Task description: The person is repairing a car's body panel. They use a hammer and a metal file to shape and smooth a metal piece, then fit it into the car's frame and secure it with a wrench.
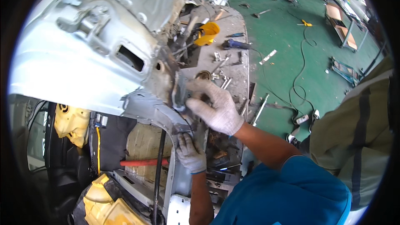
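My right hand (pixel 212 110), in a pale work glove, has its thumb and fingers curled round a small grey metal piece (pixel 179 89) at the joint of the white car body panel (pixel 58 79). Below it, my left hand (pixel 189 152), also gloved, lies with its fingers extended against the curved pillar (pixel 160 116), just under a darkened patch of metal. My right fingertips are partly hidden, so their exact contact is hard to make out.
A bench (pixel 237 66) holds tools, a yellow container (pixel 206 33) and a blue power tool (pixel 237 45). Cables and tools lie on the green floor (pixel 271 29), near a trolley (pixel 341 29). Someone in olive clothing (pixel 350 133) is at right. Yellow pieces (pixel 104 196) sit inside the car.
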Demonstrator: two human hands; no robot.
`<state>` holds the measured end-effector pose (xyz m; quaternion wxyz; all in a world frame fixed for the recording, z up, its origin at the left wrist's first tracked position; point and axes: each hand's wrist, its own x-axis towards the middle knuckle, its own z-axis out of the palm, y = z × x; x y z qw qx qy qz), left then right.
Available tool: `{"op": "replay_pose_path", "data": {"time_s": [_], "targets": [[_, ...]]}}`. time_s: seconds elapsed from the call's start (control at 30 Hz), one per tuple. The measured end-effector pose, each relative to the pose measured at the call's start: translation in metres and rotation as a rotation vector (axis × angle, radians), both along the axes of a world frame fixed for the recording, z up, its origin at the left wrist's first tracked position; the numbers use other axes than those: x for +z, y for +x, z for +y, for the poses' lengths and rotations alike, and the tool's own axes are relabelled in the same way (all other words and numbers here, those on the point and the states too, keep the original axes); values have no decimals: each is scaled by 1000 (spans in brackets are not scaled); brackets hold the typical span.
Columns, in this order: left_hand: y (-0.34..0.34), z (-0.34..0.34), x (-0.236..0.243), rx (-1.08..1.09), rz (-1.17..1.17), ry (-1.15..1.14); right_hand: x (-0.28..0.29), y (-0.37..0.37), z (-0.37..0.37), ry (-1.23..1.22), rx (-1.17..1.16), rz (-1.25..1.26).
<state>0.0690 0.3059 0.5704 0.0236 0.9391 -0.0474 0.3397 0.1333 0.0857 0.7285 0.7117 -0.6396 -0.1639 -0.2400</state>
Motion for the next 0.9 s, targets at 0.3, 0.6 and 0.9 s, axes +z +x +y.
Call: {"op": "replay_pose_path", "data": {"time_s": [0.3, 0.6, 0.9], "targets": [[-5, -3, 5, 51, 113, -67, -195, 2, -1, -426, -97, 686], [-3, -1, 5, 50, 49, 1, -307, -29, -24, -1022, 248, 937], [-4, -3, 5, 28, -23, -6, -330, -35, -34, -1157, 323, 914]]}}
